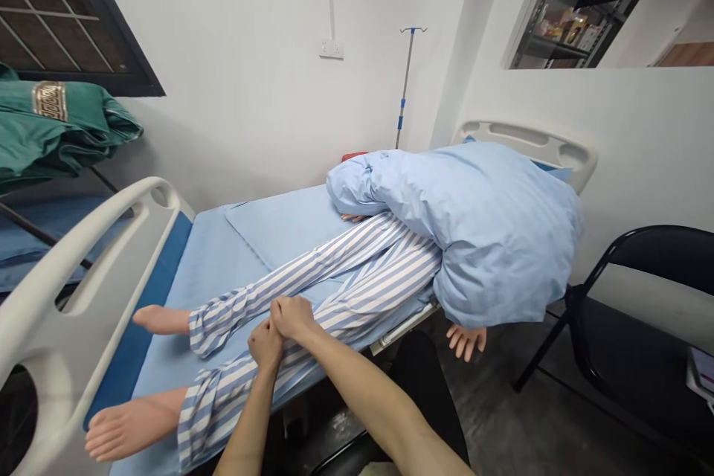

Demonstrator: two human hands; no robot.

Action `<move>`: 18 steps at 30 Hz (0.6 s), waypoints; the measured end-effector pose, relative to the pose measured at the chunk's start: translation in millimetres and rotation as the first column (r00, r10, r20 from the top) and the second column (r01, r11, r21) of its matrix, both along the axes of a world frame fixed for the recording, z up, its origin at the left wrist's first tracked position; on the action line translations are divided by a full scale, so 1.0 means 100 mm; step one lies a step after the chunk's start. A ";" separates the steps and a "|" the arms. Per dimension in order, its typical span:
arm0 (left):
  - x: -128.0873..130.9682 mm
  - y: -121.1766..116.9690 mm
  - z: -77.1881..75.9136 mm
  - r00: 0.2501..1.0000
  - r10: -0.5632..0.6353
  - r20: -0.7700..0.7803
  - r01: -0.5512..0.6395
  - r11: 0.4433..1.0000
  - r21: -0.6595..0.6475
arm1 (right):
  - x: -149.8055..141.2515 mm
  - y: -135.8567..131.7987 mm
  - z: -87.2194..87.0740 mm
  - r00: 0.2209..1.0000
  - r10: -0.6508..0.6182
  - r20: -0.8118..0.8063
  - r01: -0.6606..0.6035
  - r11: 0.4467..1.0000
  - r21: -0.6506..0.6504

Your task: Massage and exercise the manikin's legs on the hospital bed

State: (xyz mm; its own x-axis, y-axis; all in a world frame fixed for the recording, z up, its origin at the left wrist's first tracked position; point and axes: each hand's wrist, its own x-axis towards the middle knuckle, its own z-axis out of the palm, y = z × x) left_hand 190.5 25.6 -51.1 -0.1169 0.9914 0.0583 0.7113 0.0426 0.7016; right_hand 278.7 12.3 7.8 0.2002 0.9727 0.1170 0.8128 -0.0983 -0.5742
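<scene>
Left hand: the left hand (265, 343) rests on the shin of the mannequin's nearer leg (346, 320), against the right hand.
Right hand: the right hand (293, 317) lies on the same shin, touching the left hand.
Fingers: both sets are close together and curled over the striped trouser leg (239, 394); whether they grip the cloth, I cannot tell.
Leg: the nearer leg lies along the hospital bed (206, 268), its bare foot (131, 428) beside the white footboard (72, 275).
Beside it: the other leg (290, 275) lies alongside, its bare foot (161, 320) apart from the first.
Upper body: a pale blue quilt (480, 230) covers it, and a mannequin hand (465, 341) hangs over the bed's edge.
Around: an IV pole (406, 82) stands behind the bed; a black folding chair (641, 297) stands beside it.
</scene>
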 end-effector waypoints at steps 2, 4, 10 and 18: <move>0.01 -0.01 0.01 1.000 0.018 0.009 -0.018 1.000 0.017 | 0.07 -0.02 0.01 1.000 -0.001 0.016 0.001 1.000 -0.006; 0.03 -0.02 0.02 0.999 0.031 0.015 -0.032 0.999 0.030 | 0.12 -0.06 -0.08 1.000 0.001 0.015 -0.001 1.000 -0.025; 0.05 -0.03 0.03 0.999 0.012 -0.031 -0.012 1.000 0.010 | 0.13 -0.14 -0.35 0.999 -0.052 -0.009 0.052 0.999 -0.013; 0.34 -0.03 0.31 0.977 0.009 0.215 -0.048 0.983 0.179 | 0.20 -0.12 -0.31 0.991 -0.095 -0.098 0.099 0.994 0.038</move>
State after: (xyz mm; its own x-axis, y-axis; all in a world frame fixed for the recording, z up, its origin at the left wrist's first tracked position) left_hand 224.7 23.1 -19.6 -0.1740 0.9625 0.2083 0.5454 -0.0819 0.8341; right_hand 298.9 0.0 -23.2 0.3059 0.9427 0.1334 0.7418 -0.1481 -0.6540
